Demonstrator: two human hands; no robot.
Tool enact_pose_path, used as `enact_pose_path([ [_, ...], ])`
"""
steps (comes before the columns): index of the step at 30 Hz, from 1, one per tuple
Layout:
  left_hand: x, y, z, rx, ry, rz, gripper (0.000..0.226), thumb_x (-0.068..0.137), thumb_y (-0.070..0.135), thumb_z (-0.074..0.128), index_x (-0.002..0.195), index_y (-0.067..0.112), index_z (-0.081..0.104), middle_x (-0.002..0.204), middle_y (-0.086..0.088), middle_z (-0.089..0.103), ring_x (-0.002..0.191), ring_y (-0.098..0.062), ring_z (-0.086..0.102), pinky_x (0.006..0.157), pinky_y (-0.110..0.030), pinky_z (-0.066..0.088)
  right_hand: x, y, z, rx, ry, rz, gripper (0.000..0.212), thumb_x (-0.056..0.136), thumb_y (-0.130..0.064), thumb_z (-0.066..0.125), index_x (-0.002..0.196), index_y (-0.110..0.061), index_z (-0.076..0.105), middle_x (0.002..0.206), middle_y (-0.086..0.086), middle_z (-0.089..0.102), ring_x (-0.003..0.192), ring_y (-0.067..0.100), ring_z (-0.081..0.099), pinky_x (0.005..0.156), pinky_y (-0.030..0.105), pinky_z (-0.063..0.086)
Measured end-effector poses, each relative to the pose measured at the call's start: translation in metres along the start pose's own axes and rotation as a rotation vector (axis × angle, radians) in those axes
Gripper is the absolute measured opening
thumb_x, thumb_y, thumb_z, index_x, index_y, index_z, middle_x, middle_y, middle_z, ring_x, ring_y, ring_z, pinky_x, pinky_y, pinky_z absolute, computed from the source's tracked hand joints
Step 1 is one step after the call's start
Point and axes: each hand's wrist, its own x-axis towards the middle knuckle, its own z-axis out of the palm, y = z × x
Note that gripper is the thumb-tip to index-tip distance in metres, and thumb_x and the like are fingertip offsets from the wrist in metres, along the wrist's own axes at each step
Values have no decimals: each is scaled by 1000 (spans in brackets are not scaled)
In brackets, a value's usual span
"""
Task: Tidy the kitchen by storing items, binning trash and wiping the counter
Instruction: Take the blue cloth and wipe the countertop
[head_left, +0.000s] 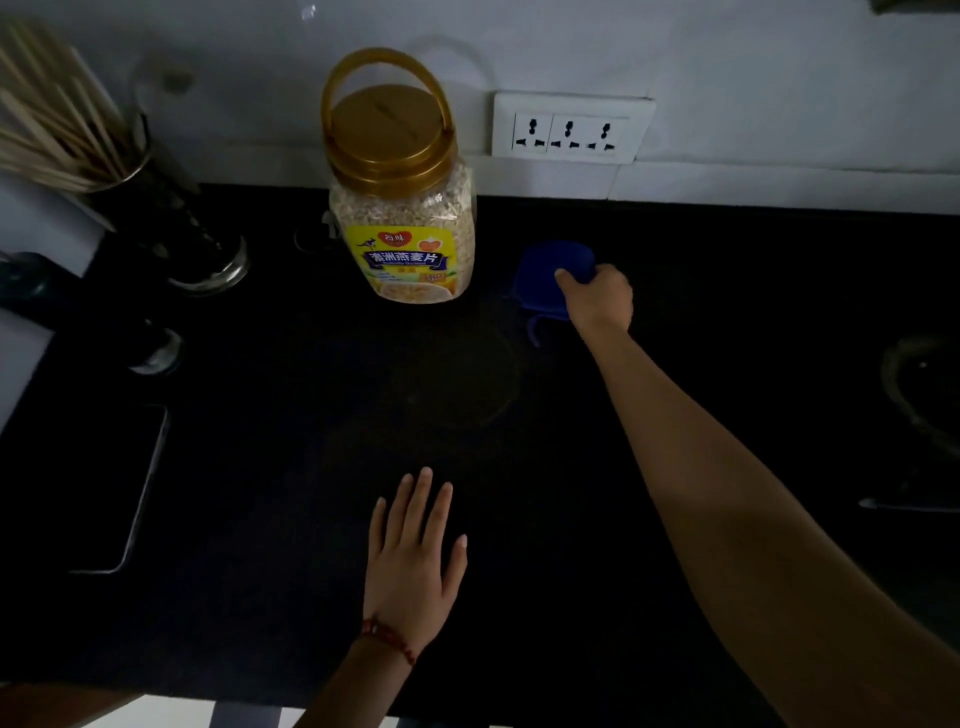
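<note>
1. Right hand (597, 296) has its fingers clamped on the blue cloth (553, 275), far back on the desk (571, 519), just right of the oat jar (402, 208).
2. Left hand (415, 551) lies flat, fingers spread, well nearer me, so the wiping is probably the right's job.

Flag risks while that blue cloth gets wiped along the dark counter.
1. The right hand holds the blue cloth close to the oat jar; a leftward sweep could knock it.
2. The phone lies near the counter edge and is hard to see in this dim light.
</note>
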Motion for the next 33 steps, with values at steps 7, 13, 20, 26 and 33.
enact_pose_path([
  [7,-1,1,-3,-2,-20,-5,58,93,49,8,135,18,33,145,-8,38,135,-19,21,114,-33,-2,-20,0,-10,88,47,-49,54,83,-25,64,129,-4,46,125,15,56,109,25,57,87,31,52],
  [13,-1,1,-5,-10,-24,3,60,92,50,5,134,19,36,144,-8,41,134,-21,26,112,-38,8,-82,23,-39,177,132,32,46,83,-24,65,124,-9,53,115,8,63,88,7,52,72,19,44],
  [20,2,2,-7,-77,-22,57,68,90,55,5,127,16,45,140,-15,44,132,-29,35,107,-52,28,-179,94,-88,297,215,196,40,75,-24,74,111,-12,63,94,-1,63,85,12,59,76,30,52],
  [26,0,44,-11,-173,-45,280,59,83,47,31,122,9,53,137,-19,47,130,-35,40,105,-52,34,-285,178,-148,528,385,297,31,76,-12,72,105,-15,63,89,2,66,79,11,65,69,26,57],
  [33,-40,165,5,-219,-147,731,53,84,41,36,115,5,59,128,-19,54,120,-34,51,99,-40,40,-401,297,-194,611,733,512,19,75,-4,70,88,-17,64,76,1,65,67,13,60,52,9,47],
])
